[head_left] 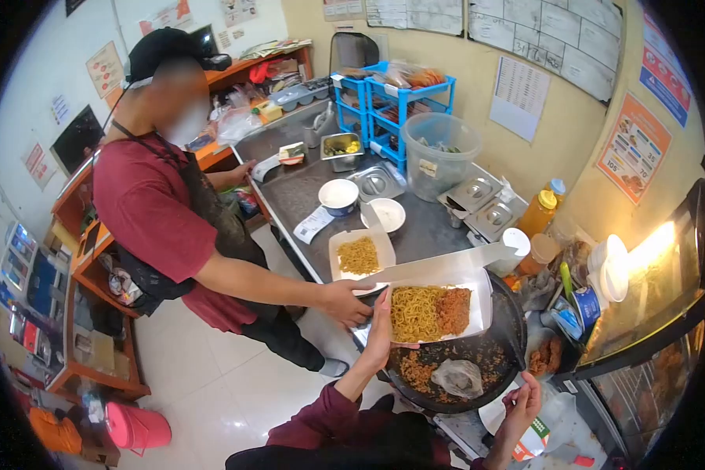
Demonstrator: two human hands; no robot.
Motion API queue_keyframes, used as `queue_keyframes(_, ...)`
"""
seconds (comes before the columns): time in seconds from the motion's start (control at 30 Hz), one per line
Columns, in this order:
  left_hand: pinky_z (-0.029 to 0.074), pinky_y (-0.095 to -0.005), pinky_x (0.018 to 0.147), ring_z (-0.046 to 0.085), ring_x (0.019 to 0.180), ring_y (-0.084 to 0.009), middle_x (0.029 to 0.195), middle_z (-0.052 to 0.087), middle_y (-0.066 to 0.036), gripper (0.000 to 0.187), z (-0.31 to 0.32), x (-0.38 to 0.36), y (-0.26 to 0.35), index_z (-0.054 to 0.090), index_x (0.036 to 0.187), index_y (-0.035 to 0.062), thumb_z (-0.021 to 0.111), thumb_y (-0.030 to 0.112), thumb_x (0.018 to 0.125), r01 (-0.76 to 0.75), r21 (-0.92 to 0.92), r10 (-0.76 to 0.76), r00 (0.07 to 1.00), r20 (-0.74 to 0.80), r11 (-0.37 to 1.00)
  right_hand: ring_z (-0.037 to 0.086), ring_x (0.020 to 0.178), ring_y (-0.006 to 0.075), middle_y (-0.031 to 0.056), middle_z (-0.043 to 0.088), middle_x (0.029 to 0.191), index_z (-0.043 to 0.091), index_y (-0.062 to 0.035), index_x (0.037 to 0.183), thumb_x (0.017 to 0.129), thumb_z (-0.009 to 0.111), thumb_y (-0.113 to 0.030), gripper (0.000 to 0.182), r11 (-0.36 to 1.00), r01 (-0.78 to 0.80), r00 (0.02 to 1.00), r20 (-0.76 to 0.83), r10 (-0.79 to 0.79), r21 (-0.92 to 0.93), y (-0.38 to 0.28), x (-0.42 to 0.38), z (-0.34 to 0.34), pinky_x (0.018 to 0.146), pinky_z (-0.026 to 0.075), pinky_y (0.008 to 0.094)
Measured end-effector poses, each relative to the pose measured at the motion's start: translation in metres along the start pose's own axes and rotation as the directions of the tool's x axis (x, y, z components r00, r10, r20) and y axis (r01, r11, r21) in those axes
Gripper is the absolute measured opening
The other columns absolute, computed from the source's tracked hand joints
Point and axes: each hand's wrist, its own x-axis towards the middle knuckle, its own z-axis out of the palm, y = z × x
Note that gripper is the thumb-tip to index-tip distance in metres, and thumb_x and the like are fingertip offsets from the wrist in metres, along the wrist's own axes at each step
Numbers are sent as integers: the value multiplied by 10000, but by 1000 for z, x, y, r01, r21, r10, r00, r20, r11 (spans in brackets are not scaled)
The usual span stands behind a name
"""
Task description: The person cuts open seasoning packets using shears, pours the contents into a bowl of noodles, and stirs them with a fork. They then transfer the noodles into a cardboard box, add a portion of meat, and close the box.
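My left hand is closed on the left edge of an open white takeaway box, held tilted over a large black pan. Yellow noodles fill its left part and reddish-brown minced topping its right. Loose mince and a crumpled clear plastic bag lie in the pan. My right hand is beside the pan's right rim, fingers loosely curled and partly apart, with nothing visible in them. Behind the held box, a second open box with noodles stands on the counter.
A co-worker stands at the left, one hand beside my left hand. The metal counter bears white bowls, metal containers, a clear bucket and blue racks. Sauce bottles and a lit display case stand right.
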Motion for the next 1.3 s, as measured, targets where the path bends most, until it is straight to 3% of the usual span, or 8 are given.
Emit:
queue_keyframes(0.27,605,-382,589,641,954,-295,1246,517,-158,675,-43,-15,18,200,1431,141,303,585,933,93,-72,-95,995,-29,993,394,521,24,-48,402,586,540,-39,1146,950,541,-197,252,993,8,994,104,-21,120,6,-12,17,480,350,179)
queue_keyframes(0.47,604,-393,624,649,933,-304,1223,531,-161,723,-50,-28,43,216,1415,100,313,616,918,-8,-45,5,997,-72,999,511,622,30,-45,488,657,506,-72,1209,893,624,-144,345,991,76,984,-166,-56,114,-8,-28,40,508,383,174)
queue_keyframes(0.67,592,-408,613,643,953,-310,1211,558,-150,703,-56,-13,81,314,1375,70,297,609,924,-137,-97,117,976,-184,986,561,766,55,30,582,790,480,-98,1276,897,614,-148,405,985,-34,996,-88,19,-168,14,-25,-16,647,444,177)
queue_keyframes(0.7,587,-412,610,641,957,-309,1228,553,-143,681,-59,-7,88,331,1372,74,286,593,934,-168,-109,144,969,-203,980,494,914,96,71,518,954,441,-82,1309,883,618,-226,484,975,21,746,-647,-162,-220,9,-19,-8,766,377,215)
queue_keyframes(0.8,578,-403,603,623,1004,-302,1231,551,-140,683,-73,16,108,357,1359,78,252,602,935,-328,-57,302,915,-268,943,453,1016,127,101,477,1070,416,-68,1331,877,616,-278,539,977,-73,795,-603,-64,-200,50,-46,-11,848,334,242)
queue_keyframes(0.93,591,-475,556,599,1042,-354,1419,335,-145,721,-97,31,130,-57,1449,251,369,521,934,-264,115,285,922,-263,958,436,1072,149,118,461,1138,405,-58,1341,879,609,-304,562,954,-250,933,-305,191,-166,98,-66,10,895,317,258)
queue_keyframes(1.07,590,-451,503,602,1029,-362,1423,310,-184,910,-112,47,121,-329,1371,238,414,508,922,-160,113,188,935,-302,981,442,1079,156,121,467,1151,408,-53,1340,885,600,-304,553,930,-320,931,-239,275,-178,120,-55,16,902,323,262)
queue_keyframes(1.3,595,-422,487,646,939,-342,1316,460,-179,814,-124,57,105,-111,1438,154,396,532,926,-147,116,177,929,-325,982,453,1092,169,127,476,1174,414,-44,1337,897,585,-304,540,899,-386,914,-218,343,-204,135,-51,9,914,333,269)
